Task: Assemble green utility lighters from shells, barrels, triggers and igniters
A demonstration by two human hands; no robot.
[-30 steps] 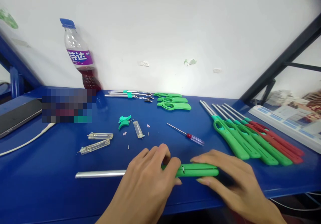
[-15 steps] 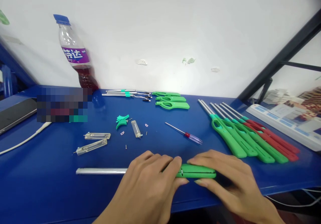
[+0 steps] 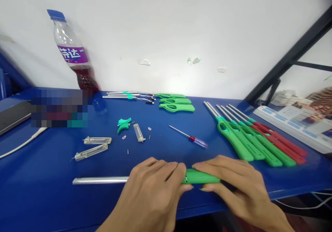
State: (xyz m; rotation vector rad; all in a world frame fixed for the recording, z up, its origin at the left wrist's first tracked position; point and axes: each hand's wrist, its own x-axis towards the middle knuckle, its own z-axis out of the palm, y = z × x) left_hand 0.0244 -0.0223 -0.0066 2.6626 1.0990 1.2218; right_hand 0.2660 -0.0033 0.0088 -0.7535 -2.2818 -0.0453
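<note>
A green long-neck lighter lies sideways between my hands at the front of the blue table, its metal tube pointing left. My left hand is closed around the middle, hiding the trigger area. Fingers and thumb of my right hand pinch the handle's right end from both sides. Beyond the hands lies a screwdriver with a clear purple handle. Left of it are three clear fuel tanks, teal triggers and a small screw.
Several green and red lighters lie in a row at right, near a white power strip. Green handle shells and metal tubes with wires lie along the wall. A drink bottle stands at back left, near a dark phone-like device.
The seam gap visible in the lighter's green handle has closed as my hands press it. My hands have stayed in nearly the same place; the view has shifted slightly.
</note>
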